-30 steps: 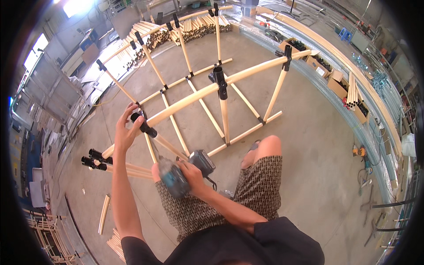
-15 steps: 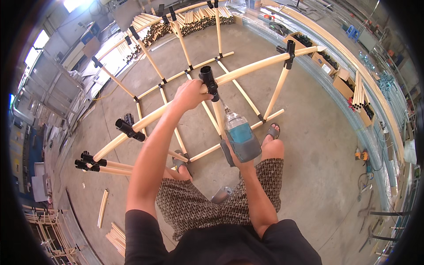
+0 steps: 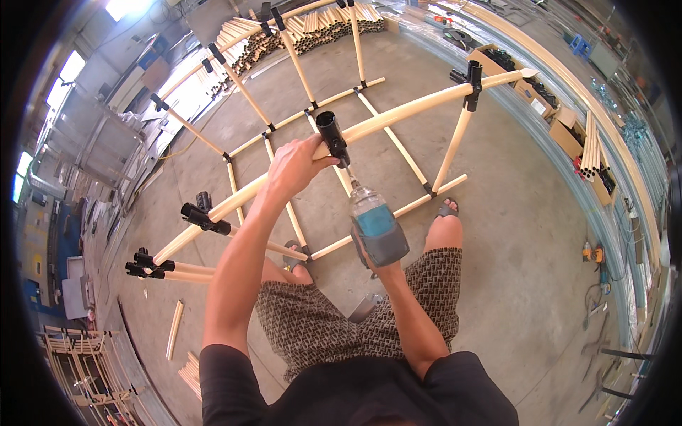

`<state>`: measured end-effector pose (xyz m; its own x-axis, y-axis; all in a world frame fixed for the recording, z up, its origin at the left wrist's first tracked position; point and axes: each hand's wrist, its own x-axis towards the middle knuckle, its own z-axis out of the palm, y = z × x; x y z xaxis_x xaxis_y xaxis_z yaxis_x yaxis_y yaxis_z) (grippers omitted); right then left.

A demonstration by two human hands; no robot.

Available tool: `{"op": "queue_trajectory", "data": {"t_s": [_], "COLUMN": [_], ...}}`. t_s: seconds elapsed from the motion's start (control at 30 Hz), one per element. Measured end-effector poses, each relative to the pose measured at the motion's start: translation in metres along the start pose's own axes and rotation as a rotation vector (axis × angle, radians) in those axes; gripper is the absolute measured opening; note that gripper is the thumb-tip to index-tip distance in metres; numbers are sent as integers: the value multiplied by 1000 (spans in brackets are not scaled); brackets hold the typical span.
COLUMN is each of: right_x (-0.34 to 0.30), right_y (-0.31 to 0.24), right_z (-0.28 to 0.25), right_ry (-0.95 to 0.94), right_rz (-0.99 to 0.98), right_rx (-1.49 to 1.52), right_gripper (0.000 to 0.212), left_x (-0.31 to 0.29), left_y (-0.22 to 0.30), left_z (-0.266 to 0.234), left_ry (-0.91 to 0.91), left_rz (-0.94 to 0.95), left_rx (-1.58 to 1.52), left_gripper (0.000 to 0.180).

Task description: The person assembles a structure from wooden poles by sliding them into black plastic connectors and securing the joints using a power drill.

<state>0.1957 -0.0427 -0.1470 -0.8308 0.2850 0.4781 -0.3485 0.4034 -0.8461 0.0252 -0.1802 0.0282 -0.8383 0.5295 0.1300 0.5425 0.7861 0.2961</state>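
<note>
My left hand [image 3: 293, 169] is closed around a long cream-coloured pipe [image 3: 245, 192], right beside a black pipe connector [image 3: 331, 135] with an open upper end. In my right hand [image 3: 388, 271] is a power driver [image 3: 376, 226], grey and teal with a clear front part. Its nose points up at the lower part of that connector, and the bit appears to reach it; exact contact is hard to see. The driver hides part of the pipe running down from the joint. More black connectors [image 3: 204, 217] sit farther left along the long pipe, and another [image 3: 473, 85] to the right.
The pipe frame continues across the floor, with uprights [image 3: 297, 67] at the far side. Stacked pipes [image 3: 320, 32] lie beyond it. Boxes [image 3: 561, 135] of black fittings and long metal profiles line the right. Short pipes [image 3: 175, 330] lie at lower left; another power tool [image 3: 597, 254] rests right.
The driver has shifted left and its nose now lines up under the connector. My left hand keeps its hold on the pipe. The whole view has shifted slightly.
</note>
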Motion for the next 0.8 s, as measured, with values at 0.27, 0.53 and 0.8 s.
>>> {"op": "queue_trajectory", "data": {"t_s": [0.27, 0.53, 0.8], "right_x": [1, -3, 12], "right_y": [18, 41, -10], "right_z": [-1, 15, -20], "right_ry": [-16, -34, 61], "right_rz": [-22, 190, -26], "right_rx": [60, 451, 123], "right_gripper": [18, 20, 18], "left_x": [-6, -7, -4], "left_y": [11, 15, 5], "left_z": [-4, -5, -2], "left_ry": [41, 42, 13], "left_rz": [-38, -32, -33], "left_rx": [52, 88, 96], "left_gripper": [42, 42, 44]}}
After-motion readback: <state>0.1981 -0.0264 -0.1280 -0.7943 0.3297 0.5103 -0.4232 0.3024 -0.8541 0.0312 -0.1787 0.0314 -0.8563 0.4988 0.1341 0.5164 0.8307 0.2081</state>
